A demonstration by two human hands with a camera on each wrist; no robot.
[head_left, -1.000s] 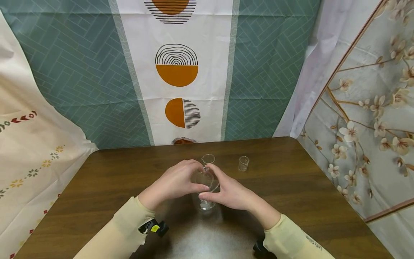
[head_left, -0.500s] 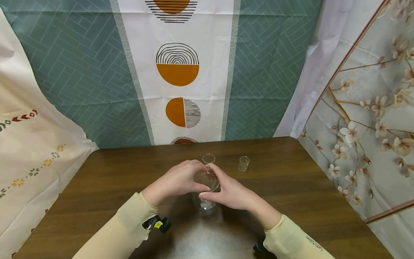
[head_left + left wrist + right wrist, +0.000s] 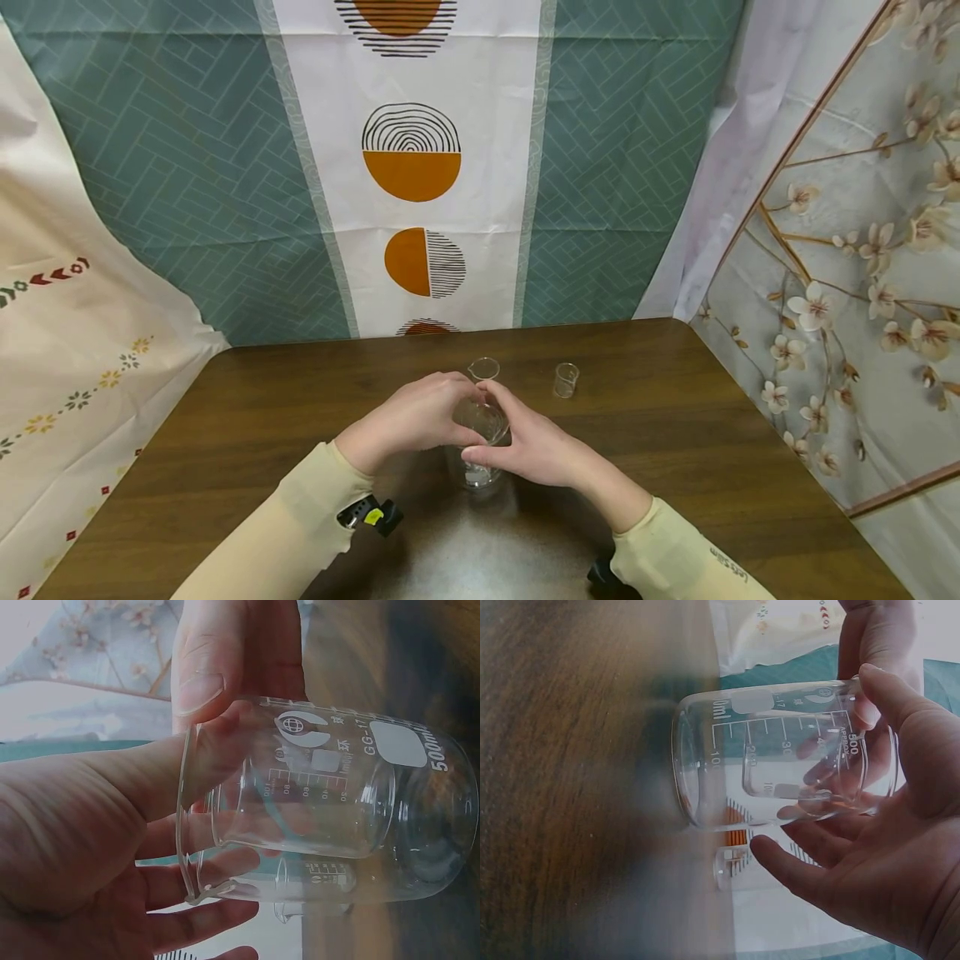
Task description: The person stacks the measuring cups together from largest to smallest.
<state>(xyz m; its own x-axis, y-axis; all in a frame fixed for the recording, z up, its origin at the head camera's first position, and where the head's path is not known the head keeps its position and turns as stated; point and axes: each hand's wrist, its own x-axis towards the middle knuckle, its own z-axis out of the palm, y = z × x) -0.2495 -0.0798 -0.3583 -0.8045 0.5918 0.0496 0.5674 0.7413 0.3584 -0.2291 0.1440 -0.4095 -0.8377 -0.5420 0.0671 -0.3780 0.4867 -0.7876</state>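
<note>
A large clear 500 ml glass beaker stands upright on the table between my hands, with a smaller glass beaker inside it. My right hand grips the large beaker near the rim, its thumb at the mouth and its fingers curved round the far side. At the mouth, my left hand reaches in with thumb and fingers and holds the small beaker near its rim. Through the glass, the left fingertips show beside the small beaker's upper part. In the head view the hands hide much of both beakers.
Behind the hands stands another glass beaker, partly covered. A small beaker stands to its right. The brown wooden table ends at a patterned cloth backdrop, with hanging cloths on both sides.
The small beaker's rim, visible between the hands earlier, now sits lower inside the large beaker. My left wrist and forearm have shifted slightly right; the right hand has stayed put.
</note>
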